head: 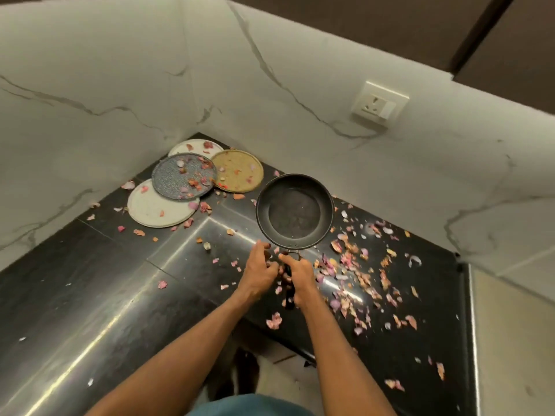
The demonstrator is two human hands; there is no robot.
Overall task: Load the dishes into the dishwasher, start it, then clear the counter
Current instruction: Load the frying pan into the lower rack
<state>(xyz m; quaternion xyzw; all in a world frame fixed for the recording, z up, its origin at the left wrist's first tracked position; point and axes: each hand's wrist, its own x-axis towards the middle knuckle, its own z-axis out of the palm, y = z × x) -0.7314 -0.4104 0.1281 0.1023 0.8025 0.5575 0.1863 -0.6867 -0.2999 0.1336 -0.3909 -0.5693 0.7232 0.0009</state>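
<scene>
Holding the pan (pixel 295 212) by its handle in my right hand (pixel 300 277), left hand (pixel 259 267) loosely curled beside it; plates (pixel 183 175) far left, peels (pixel 354 265) littering the surface (pixel 105 289). Barely begun, I judge.

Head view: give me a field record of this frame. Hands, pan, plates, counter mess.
right hand: grips the pan handle
left hand: beside the handle near the pan rim, fingers curled; whether it holds anything cannot be told
frying pan: black, inside looks bare, held above the counter
plates: four in the corner, grey plate overlapping two white plates, gold plate beside it
onion peels: scattered on the plates and counter, thickest right of the pan
counter: black, glossy
wall socket: on the right wall
</scene>
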